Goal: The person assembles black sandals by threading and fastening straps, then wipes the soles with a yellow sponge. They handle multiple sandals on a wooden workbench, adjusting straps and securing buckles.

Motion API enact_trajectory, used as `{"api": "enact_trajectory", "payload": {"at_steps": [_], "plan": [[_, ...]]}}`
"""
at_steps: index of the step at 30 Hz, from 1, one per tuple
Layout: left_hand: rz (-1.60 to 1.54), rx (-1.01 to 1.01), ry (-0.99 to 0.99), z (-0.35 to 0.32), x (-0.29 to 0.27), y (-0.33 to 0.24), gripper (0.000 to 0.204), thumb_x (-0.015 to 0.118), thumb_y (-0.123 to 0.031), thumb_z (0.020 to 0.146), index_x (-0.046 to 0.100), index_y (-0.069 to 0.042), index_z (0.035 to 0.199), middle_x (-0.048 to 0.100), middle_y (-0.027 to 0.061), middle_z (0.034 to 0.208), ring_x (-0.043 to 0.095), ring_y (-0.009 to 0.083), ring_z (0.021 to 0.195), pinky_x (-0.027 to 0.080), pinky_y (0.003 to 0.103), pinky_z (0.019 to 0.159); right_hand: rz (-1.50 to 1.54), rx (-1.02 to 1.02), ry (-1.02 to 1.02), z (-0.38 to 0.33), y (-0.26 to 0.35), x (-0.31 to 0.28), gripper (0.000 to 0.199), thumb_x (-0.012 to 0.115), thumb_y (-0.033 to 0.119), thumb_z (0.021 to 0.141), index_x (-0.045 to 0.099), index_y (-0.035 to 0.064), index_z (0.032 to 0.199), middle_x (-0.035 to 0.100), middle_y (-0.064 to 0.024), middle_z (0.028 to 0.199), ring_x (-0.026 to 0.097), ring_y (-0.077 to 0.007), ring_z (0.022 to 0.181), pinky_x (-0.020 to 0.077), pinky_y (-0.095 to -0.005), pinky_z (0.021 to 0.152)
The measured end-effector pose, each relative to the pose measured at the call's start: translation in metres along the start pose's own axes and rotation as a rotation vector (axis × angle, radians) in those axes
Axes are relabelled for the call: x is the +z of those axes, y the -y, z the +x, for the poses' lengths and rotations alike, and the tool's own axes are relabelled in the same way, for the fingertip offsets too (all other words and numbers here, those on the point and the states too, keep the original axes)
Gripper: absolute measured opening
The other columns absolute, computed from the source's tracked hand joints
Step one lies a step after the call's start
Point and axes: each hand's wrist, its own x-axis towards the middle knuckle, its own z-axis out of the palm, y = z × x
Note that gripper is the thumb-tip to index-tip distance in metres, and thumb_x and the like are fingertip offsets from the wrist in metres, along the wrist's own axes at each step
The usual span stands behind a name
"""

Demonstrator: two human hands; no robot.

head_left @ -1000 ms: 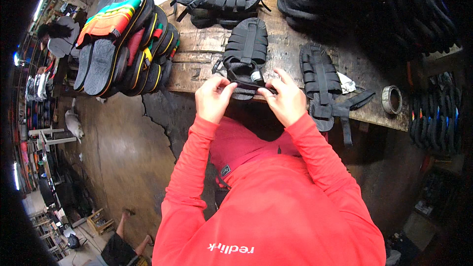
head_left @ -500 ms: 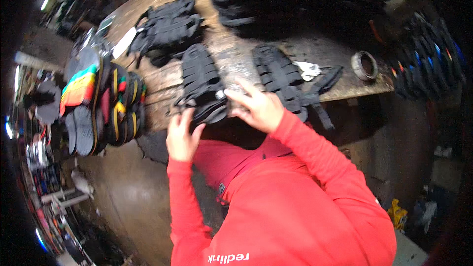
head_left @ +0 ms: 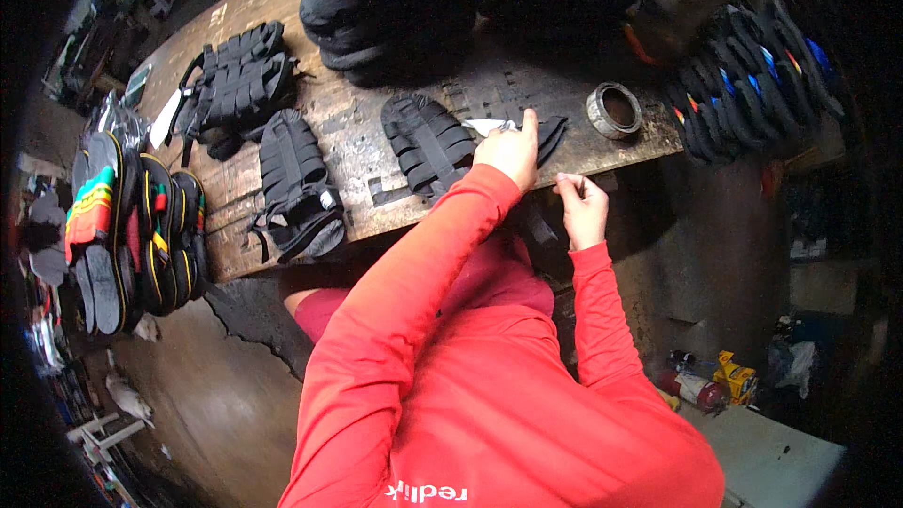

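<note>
My left hand (head_left: pixel 508 152) reaches over the table's front edge, beside the heel end of a black webbing-strap sandal (head_left: pixel 423 141). One digit is stretched out, apart from the others, next to a crumpled white piece (head_left: pixel 489 126) and a loose black strap (head_left: pixel 552 138). Whatever lies under that palm is hidden. Just off the edge, my right hand (head_left: pixel 583 210) is closed in a pinch; a small dark bit shows at its fingertips, too small to name. Another black sandal (head_left: pixel 292 169) lies to the left, its heel strap near the edge.
More black strapped sandals (head_left: pixel 237 80) lie at the far left of the wooden table (head_left: pixel 376 212). Colourful-strapped sandals (head_left: pixel 94 212) stand upright at the left. A dark stack (head_left: pixel 348 19) rises behind. A tape roll (head_left: pixel 613 111) and a row of dark sandals (head_left: pixel 752 85) are on the right.
Both hands have left the left sandal and moved right, to the right sandal's heel end. My right hand has closed into a pinch. The view has shifted right.
</note>
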Motion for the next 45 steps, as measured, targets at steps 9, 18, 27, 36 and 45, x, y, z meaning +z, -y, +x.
{"api": "enact_trajectory", "payload": {"at_steps": [9,18,27,36,45], "plan": [[-1.130,-0.104,-0.351,-0.079,-0.094,0.036,0.075,0.062,0.006,0.068,0.046,-0.008,0.140,0.057,0.0013,0.092,0.054,0.0090,0.079,0.047,0.022,0.071,0.069,-0.251,0.714,0.006,0.050,0.056,0.046,0.084,0.025,0.080,0.070,0.0097,0.121,0.071,-0.0084,0.107,0.065,-0.0174,0.104,0.0501,-0.0319,0.092],[-0.652,-0.260,-0.014,-0.204,-0.146,0.093,0.069,0.088,-0.014,0.071,0.057,-0.006,0.132,0.057,0.0081,0.116,0.056,0.0172,0.092,0.049,0.030,0.083,-0.019,-0.568,0.859,-0.033,0.069,0.079,0.027,0.079,0.010,0.074,0.067,0.0037,0.096,0.062,-0.0045,0.082,0.057,-0.0135,0.067,0.0450,-0.0282,0.059],[0.248,0.006,-0.102,-0.180,-0.110,0.053,0.058,0.081,-0.033,0.073,0.063,-0.023,0.128,0.059,0.0047,0.131,0.049,0.0273,0.129,0.015,0.066,0.113,-0.224,-0.623,0.837,-0.039,0.072,0.070,0.029,0.080,0.017,0.072,0.068,0.0069,0.097,0.065,-0.0121,0.083,0.066,-0.0287,0.074,0.0526,-0.0370,0.065],[0.061,0.139,-0.130,-0.164,-0.098,0.046,0.030,0.076,-0.019,0.071,0.065,-0.010,0.098,0.062,0.0051,0.088,0.060,0.0265,0.093,0.037,0.050,0.103,-0.340,-0.769,0.837,-0.037,0.081,0.063,0.029,0.080,0.021,0.073,0.071,0.0107,0.099,0.059,-0.0110,0.077,0.063,-0.0316,0.069,0.0510,-0.0405,0.060],[-0.061,0.036,-0.052,-0.170,-0.092,0.054,0.030,0.073,-0.013,0.068,0.057,-0.002,0.092,0.058,0.0148,0.084,0.057,0.0355,0.085,0.047,0.045,0.079,-0.334,-0.797,0.809,-0.040,0.076,0.060,0.024,0.080,0.019,0.077,0.071,0.0101,0.098,0.062,-0.0093,0.080,0.065,-0.0284,0.066,0.0520,-0.0373,0.057]]}}
